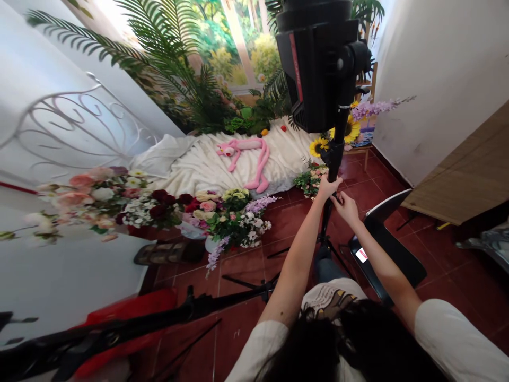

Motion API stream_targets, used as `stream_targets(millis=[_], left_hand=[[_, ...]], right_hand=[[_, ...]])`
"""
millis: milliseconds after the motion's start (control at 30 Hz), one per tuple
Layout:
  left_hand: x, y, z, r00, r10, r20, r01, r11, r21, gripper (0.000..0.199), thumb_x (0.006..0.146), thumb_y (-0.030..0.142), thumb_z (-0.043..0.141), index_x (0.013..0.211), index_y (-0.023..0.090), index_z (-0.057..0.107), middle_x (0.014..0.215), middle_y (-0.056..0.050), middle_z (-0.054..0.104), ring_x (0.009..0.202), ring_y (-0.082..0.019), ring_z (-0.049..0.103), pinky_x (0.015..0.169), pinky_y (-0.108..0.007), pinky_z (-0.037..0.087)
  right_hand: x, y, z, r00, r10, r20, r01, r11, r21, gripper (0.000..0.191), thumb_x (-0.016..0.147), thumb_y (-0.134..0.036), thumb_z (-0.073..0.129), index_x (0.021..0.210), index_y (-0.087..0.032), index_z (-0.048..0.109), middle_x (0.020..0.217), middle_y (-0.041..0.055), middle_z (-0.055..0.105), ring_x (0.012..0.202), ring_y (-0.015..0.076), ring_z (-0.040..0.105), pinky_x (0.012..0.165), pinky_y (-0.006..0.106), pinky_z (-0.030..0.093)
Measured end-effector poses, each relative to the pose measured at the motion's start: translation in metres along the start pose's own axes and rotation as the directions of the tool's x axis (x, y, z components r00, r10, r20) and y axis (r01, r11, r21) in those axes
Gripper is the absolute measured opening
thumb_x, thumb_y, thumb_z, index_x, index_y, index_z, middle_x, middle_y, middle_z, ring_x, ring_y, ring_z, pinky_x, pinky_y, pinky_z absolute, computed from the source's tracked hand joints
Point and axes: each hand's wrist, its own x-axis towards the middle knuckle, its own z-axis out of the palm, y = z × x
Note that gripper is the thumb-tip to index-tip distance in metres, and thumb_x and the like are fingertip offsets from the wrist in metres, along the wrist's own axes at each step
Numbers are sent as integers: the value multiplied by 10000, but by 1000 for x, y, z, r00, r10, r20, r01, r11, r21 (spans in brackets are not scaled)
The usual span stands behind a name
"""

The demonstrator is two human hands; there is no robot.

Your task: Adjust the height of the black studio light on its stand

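white walls (445, 79) | dark red tile floor (449, 254) | painted garden-window mural (234, 42) | black chair (393, 260) | wooden panel (457, 170)

Left hand (328, 187) wrapped round a black light stand (336, 143), right hand (345, 208) just below it, pink plush toy (242, 156) on a white blanket (199, 172) far off.

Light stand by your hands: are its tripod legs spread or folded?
Spread: the stand's black tripod legs splay across the red tile floor, below the pole that the left hand grips.
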Motion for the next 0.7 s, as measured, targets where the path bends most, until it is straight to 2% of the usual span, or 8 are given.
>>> stream_targets(millis=[167,300,433,533,700], left_hand=[[0,2,-1,1000,5,2,-5,1000,-8,463,670,293,911,568,206,467,490,75,459,482,-48,406,502,-214,321],[-2,5,-2,1000,-21,7,21,1000,1,450,696,236,893,560,205,465,495,63,472,482,-56,412,506,-232,322],[-2,4,-2,1000,6,14,-6,1000,8,483,681,301,913,539,206,461,468,65,463,466,-54,412,489,-227,324],[-2,5,-1,1000,-5,6,5,1000,9,477,658,341,918,543,204,476,452,74,457,452,-50,415,481,-219,328],[-5,10,1,998,-58,-11,58,998,8,412,708,232,866,582,212,474,464,75,463,448,-66,426,485,-231,322]], right_hand=[[3,0,-2,997,-72,15,73,993,-89,535,972,-665,574,704,-269,333,609,-16,452,558,162,369,588,307,215],[7,2,-5,997,-70,23,73,987,-141,584,987,-582,618,630,-255,291,553,-26,395,544,150,330,598,314,221],[7,1,-5,997,-62,38,68,979,-193,554,996,-521,631,623,-248,325,556,-22,421,543,145,339,603,319,214],[6,-1,-6,999,-7,44,19,960,-280,522,1008,-534,613,628,-240,410,586,1,511,559,149,416,598,315,212],[8,-2,-12,984,66,168,19,889,-458,503,1062,-570,527,735,-215,668,792,93,745,729,213,657,624,314,234]])
